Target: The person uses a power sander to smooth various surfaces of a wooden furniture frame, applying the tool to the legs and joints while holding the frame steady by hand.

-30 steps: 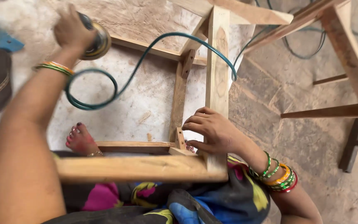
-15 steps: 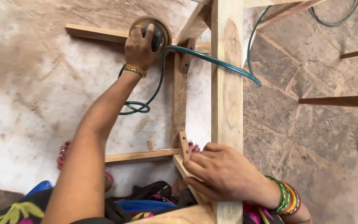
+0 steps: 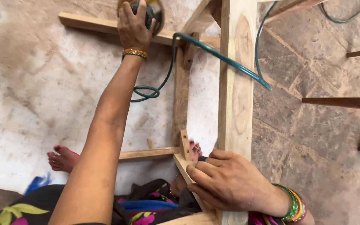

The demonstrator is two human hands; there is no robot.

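Note:
My left hand (image 3: 135, 24) reaches far forward and grips a round power sander (image 3: 151, 12) near the far rail (image 3: 92, 23) of a bare wooden frame. A teal hose (image 3: 226, 60) runs from the sander across the broad upright plank (image 3: 236, 83) and loops on the floor. My right hand (image 3: 226, 183) clasps the near end of that plank where a thin slat (image 3: 184, 162) joins it. Green, orange and gold bangles sit on that wrist.
My bare feet (image 3: 63, 158) rest on the pale, dusty concrete floor (image 3: 34, 91) under the frame. Legs of other wooden furniture (image 3: 342, 102) stand at the right over rough stone paving. Bright patterned cloth (image 3: 146, 206) covers my lap.
My left hand has carried the sander from the far left toward the frame's far rail. The view has shifted closer over the frame. My right hand stays on the plank's near end.

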